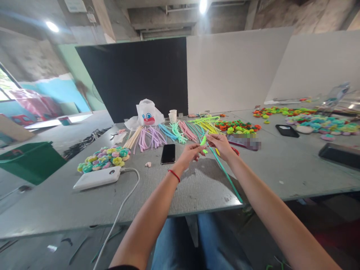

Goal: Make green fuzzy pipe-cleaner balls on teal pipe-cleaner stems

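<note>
You worked in what looked like a makeshift craft workshop: bare concrete ceiling [157,15] top of frame, partition boards [233,71] behind, grey table [197,187] strewn with pipe cleaners [168,133] and fuzzy flowers [104,157].

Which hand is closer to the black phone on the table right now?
Left. The left hand sits just right of the black phone, not touching it. The right hand is farther right, beyond the left; both pinch the green pipe cleaner.

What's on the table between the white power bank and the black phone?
Head view: a small pink scrap and the white cable leaving the power bank; otherwise bare grey table up to the phone.
</note>
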Motion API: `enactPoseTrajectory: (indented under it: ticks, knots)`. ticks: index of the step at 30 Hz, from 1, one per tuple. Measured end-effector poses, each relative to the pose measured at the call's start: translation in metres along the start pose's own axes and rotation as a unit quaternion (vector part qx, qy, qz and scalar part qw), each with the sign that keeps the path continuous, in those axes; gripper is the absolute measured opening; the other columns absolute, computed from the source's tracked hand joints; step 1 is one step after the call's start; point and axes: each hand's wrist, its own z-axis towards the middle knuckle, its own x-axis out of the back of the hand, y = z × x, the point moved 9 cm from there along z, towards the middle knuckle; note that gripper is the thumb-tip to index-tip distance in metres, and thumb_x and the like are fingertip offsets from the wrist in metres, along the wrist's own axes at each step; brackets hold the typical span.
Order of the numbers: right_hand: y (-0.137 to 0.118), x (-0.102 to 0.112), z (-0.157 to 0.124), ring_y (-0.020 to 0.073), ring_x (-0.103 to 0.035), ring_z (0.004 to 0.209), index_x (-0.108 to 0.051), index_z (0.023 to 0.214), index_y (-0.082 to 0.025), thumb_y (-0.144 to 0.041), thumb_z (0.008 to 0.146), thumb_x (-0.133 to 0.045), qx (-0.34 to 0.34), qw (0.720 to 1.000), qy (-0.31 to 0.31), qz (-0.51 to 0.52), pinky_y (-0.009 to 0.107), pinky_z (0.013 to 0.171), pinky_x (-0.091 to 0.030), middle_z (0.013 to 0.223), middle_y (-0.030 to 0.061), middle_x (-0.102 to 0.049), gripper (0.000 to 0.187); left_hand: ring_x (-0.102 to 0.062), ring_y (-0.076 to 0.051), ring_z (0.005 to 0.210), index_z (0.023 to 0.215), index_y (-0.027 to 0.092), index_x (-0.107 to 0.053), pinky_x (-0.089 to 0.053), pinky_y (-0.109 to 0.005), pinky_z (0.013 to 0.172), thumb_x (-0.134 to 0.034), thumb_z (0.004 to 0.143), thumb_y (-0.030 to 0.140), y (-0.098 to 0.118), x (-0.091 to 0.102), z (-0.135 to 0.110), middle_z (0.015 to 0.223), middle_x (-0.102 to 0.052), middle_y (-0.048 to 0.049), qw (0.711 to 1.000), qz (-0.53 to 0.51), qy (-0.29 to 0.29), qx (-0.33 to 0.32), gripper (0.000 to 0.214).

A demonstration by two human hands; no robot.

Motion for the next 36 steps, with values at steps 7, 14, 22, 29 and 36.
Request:
enactPoseTrajectory:
  ticks: [7,14,22,29,36]
  knots:
    - [-0.001,0.004,0.000,0.0071,-0.038,0.046,-0.059,0.056,-0.017,-0.055,0.056,-0.079,0.006,1.000,0.016,-0.002,0.023,0.047,-0.032,0.050,-0.0044,-0.045,0.043,-0.042,-0.003,0.038,0.063,0.012,-0.056,-0.034,-0.019,0.041,-0.077,0.066,0.034,0.001,0.004,-0.001,0.056,-0.060,-0.0005,0.999,-0.012,0.036,-0.006,0.031]
    - [-0.004,-0.002,-0.004,0.0089,-0.039,0.048,-0.052,0.056,-0.019,-0.056,0.062,-0.076,0.009,0.998,-0.036,0.053,0.024,0.047,-0.033,0.053,-0.0036,-0.043,0.044,-0.030,0.001,0.039,0.071,0.011,-0.058,-0.026,-0.017,0.042,-0.070,0.075,0.036,0.015,-0.016,-0.012,0.057,-0.046,0.0047,0.987,-0.123,-0.104,-0.016,0.027]
    - [-0.013,-0.011,-0.010,0.0098,-0.041,0.052,-0.068,0.074,-0.020,-0.058,0.065,-0.073,0.025,0.995,-0.068,0.067,0.024,0.050,-0.036,0.060,-0.0018,-0.049,0.039,-0.024,0.001,0.037,0.074,0.012,-0.060,-0.028,-0.018,0.041,-0.067,0.077,0.037,0.006,-0.028,-0.016,0.059,-0.049,0.0042,0.977,-0.146,-0.153,0.015,0.026]
    - [-0.014,-0.002,-0.005,0.0090,-0.037,0.049,-0.066,0.060,-0.019,-0.048,0.063,-0.078,0.070,0.997,0.004,0.040,0.024,0.046,-0.030,0.052,-0.0032,-0.046,0.032,-0.051,-0.005,0.050,0.084,0.014,-0.061,-0.035,-0.018,0.042,-0.075,0.066,0.041,-0.007,-0.019,-0.010,0.076,-0.061,-0.0006,0.990,-0.118,-0.057,0.044,0.036]
    - [-0.015,-0.006,-0.006,0.0080,-0.039,0.050,-0.068,0.062,-0.018,-0.045,0.061,-0.079,0.053,0.998,-0.013,0.033,0.023,0.048,-0.031,0.054,-0.0031,-0.050,0.029,-0.044,-0.004,0.044,0.065,0.016,-0.048,-0.029,-0.017,0.040,-0.082,0.057,0.032,-0.008,-0.011,-0.007,0.058,-0.056,0.0035,0.992,-0.124,-0.003,0.030,0.038]
